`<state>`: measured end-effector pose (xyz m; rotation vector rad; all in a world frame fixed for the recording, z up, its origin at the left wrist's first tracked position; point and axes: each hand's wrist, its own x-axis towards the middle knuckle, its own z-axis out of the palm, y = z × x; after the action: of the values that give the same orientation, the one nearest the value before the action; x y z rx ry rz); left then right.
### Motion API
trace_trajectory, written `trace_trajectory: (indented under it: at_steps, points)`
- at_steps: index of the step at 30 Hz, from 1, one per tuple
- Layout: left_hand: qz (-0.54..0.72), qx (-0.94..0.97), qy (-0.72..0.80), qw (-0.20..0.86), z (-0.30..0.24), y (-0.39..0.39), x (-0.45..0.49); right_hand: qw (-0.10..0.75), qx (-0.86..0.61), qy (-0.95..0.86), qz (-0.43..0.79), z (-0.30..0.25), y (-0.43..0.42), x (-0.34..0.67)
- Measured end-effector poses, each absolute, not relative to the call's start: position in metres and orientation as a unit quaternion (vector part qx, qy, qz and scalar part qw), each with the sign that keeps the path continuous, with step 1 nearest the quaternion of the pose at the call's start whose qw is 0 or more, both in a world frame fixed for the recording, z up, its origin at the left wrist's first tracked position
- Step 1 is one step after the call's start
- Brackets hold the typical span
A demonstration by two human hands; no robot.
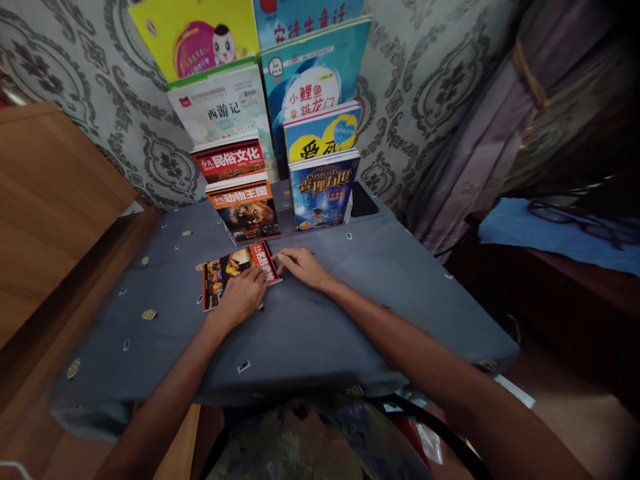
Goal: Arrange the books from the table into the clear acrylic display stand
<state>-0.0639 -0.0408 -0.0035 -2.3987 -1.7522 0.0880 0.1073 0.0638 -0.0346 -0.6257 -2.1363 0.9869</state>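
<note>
A small book [235, 262] with a red-orange title strip and a dark picture cover lies flat on the cloth-covered table, turned sideways. My left hand [244, 295] rests on its near side, fingers laid over the cover and hiding part of it. At the book's right edge, my right hand [301, 267] has its thumb and forefinger a little apart, their tips at the title strip's edge. Just behind stands a lion-cover book [247, 213], with a red-strip book [230, 160] behind it. To their right is a blue fantasy-cover book [323, 190].
Taller upright books, among them a white book [225, 107], a teal book [315, 73] and a yellow book [200, 37], lean toward the patterned wall. A black phone [364, 200] lies beside them. A wooden panel [55, 200] borders the left; eyeglasses [553, 210] rest on blue cloth at right.
</note>
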Motion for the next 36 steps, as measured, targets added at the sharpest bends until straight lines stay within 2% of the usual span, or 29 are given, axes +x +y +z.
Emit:
trace_trajectory:
  at_steps: [6, 9, 12, 16, 20, 24, 28, 32, 36]
  points:
    - [-0.025, -0.785, -0.617, 0.060, -0.005, -0.032, -0.109, 0.285, -0.243, -0.871, 0.318, -0.028, 0.053, 0.107]
    - [0.021, -0.695, -0.715, 0.068, 0.001, -0.030, -0.141, 0.272, -0.247, -0.884, 0.290, -0.025, 0.050, 0.107]
    - [0.058, -0.666, -0.742, 0.041, 0.010, -0.036, -0.156, 0.250, -0.265, -0.894, 0.262, -0.023, 0.049, 0.108]
    - [0.099, -0.653, -0.750, 0.029, 0.017, -0.055, -0.143, 0.240, -0.292, -0.891, 0.250, -0.026, 0.057, 0.109]
    - [0.092, -0.654, -0.751, 0.007, 0.016, -0.069, -0.118, 0.243, -0.258, -0.895, 0.270, -0.036, 0.068, 0.105]
    - [0.094, -0.641, -0.761, 0.039, 0.015, -0.075, -0.104, 0.247, -0.256, -0.900, 0.250, -0.045, 0.071, 0.098]
    - [0.043, -0.714, -0.692, 0.098, 0.008, -0.084, -0.094, 0.273, -0.248, -0.897, 0.243, -0.051, 0.064, 0.098]
    - [-0.041, -0.825, -0.559, 0.071, -0.006, -0.097, -0.083, 0.293, -0.227, -0.891, 0.264, -0.051, 0.049, 0.101]
    - [-0.041, -0.834, -0.548, 0.059, -0.016, -0.104, -0.077, 0.298, -0.205, -0.878, 0.313, -0.045, 0.030, 0.103]
